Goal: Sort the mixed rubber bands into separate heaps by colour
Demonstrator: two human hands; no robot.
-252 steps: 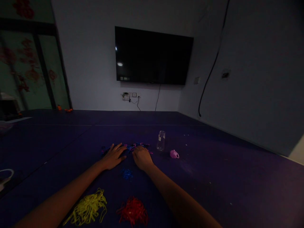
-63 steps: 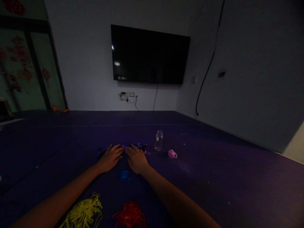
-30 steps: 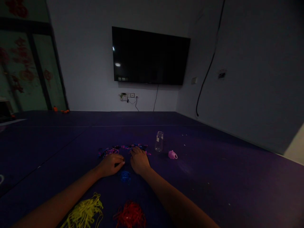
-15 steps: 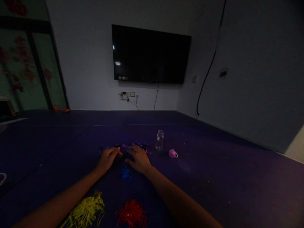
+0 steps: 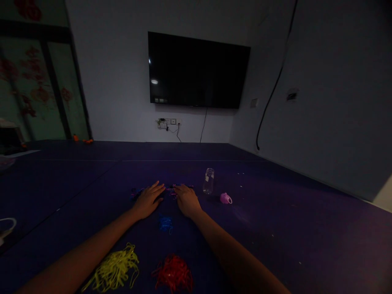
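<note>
My left hand (image 5: 149, 200) lies palm down with its fingers spread over the left part of a loose pile of small dark, blue and pink bands (image 5: 170, 189). Over the right part of that pile rests my right hand (image 5: 187, 201), fingers stretched forward and bent down at the tips; both hands cover much of it. Nearer to me, between the forearms, is a small blue heap of bands (image 5: 165, 223). A yellow heap of bands (image 5: 115, 267) and a red heap of bands (image 5: 173, 272) lie closest to me.
To the right of my right hand a clear jar (image 5: 208, 181) stands uncapped beside a pink lid with a loop (image 5: 226, 198). The dark purple floor (image 5: 275, 196) carries tiny pale scraps. A white curved object (image 5: 7, 226) is at the left edge. A television (image 5: 199, 73) hangs ahead.
My left hand has flattened and spread its fingers over the pile. My right hand has shifted slightly on it, and the view has turned a little to the left.
</note>
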